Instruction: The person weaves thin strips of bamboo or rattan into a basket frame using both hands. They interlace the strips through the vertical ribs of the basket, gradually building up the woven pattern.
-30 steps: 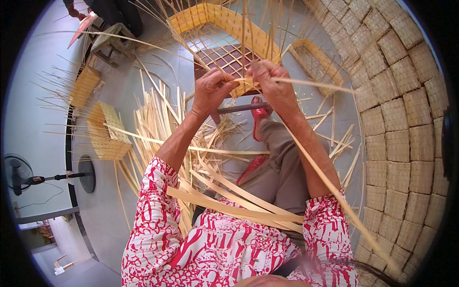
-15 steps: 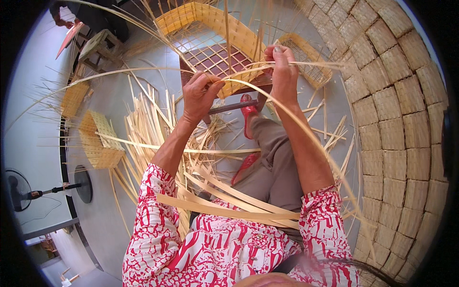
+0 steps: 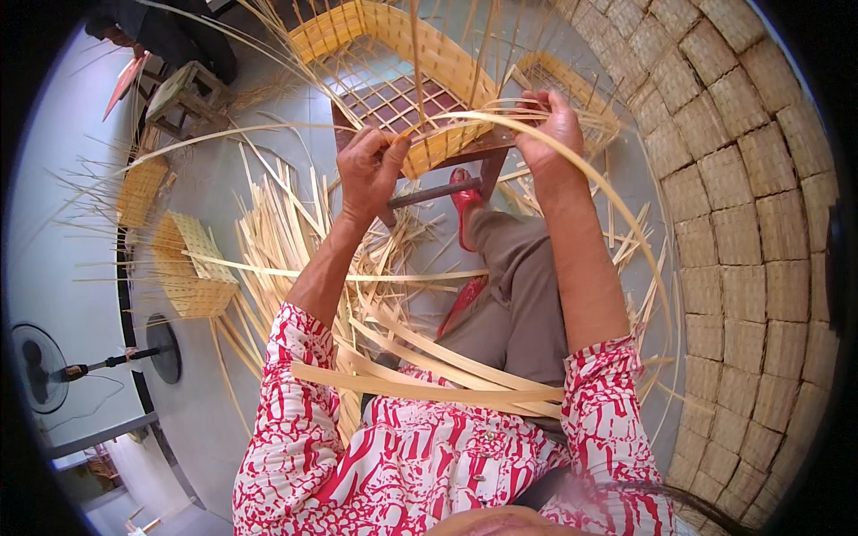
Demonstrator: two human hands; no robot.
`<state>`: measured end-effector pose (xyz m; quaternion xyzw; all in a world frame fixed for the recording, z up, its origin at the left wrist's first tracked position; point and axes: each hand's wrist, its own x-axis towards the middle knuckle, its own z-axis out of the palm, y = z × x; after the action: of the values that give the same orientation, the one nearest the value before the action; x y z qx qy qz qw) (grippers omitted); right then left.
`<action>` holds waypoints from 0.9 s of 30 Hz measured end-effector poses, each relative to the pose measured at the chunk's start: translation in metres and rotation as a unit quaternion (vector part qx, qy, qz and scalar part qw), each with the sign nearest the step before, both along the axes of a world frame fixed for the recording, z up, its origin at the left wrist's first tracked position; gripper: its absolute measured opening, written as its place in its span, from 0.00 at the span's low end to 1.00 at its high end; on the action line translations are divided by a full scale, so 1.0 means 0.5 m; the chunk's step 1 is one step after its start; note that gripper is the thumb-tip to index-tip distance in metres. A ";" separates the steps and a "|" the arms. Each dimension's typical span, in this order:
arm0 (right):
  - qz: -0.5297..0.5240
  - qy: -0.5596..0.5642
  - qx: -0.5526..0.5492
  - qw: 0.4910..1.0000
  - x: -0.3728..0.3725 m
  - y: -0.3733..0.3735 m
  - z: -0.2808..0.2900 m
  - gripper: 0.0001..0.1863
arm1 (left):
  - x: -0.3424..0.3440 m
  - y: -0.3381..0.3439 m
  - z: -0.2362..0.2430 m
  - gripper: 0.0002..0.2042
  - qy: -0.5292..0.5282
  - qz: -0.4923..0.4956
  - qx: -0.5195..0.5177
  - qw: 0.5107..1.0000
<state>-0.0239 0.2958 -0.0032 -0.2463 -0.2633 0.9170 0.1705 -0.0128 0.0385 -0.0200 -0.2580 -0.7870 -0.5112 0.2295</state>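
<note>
Far left: a dark fan (image 3: pixel 40 368) near the wall. Next, a small yellow basket (image 3: pixel 141 192) and a larger hexagonal-looking one (image 3: pixel 183 277) on the floor, thin ends projecting from both; a wooden stool (image 3: pixel 189 96) beyond. Pale loose strips (image 3: pixel 277 223) lie heaped on the floor; flat strips (image 3: pixel 429 390) cross the person's lap.

Left hand (image 3: pixel 371 170): thumb and forefinger pinch a long strip (image 3: pixel 487 116) at the near wall of the open-lattice basket (image 3: pixel 436 58). That basket rests on a dark red stand (image 3: pixel 496 141), directly ahead of the person. The strip arcs rightward, then down past the right forearm.

Right hand (image 3: pixel 556 134): raised, fingers curled at several thin strips; cannot tell which, if any, it grips. Beyond it, another yellow basket (image 3: pixel 559 73). Far right: stacked woven pieces (image 3: pixel 742 228).
</note>
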 end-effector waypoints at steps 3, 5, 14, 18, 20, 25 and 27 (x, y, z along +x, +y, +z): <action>-0.026 -0.055 -0.129 0.990 0.017 -0.001 0.009 0.14 | 0.001 0.002 0.003 0.08 -0.053 -0.014 0.019 0.998; -0.038 -0.054 -0.181 0.981 0.033 0.000 0.010 0.14 | -0.005 -0.002 -0.006 0.08 -0.059 -0.028 0.025 0.998; -0.071 0.020 -0.138 0.988 0.092 -0.058 0.038 0.18 | -0.007 -0.031 0.007 0.07 -0.211 -0.075 -0.003 0.975; -0.033 0.092 0.000 0.995 0.099 -0.064 0.015 0.24 | -0.012 -0.054 0.016 0.07 -0.222 -0.122 -0.038 0.967; 0.003 0.107 0.024 0.994 0.107 -0.058 0.010 0.26 | -0.020 -0.063 0.018 0.08 -0.190 -0.110 -0.105 0.970; 0.109 0.156 0.423 0.886 0.136 -0.064 0.033 0.42 | -0.045 -0.073 0.034 0.11 -0.232 -0.167 -0.145 0.947; 0.096 0.183 0.539 0.817 0.153 -0.047 0.034 0.48 | -0.072 -0.088 0.034 0.11 -0.226 -0.172 -0.174 0.943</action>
<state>0.0526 0.2725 0.0140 0.0839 -0.7013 0.6687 0.2324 -0.0486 -0.0057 -0.0031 -0.3029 -0.8386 -0.4428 -0.0944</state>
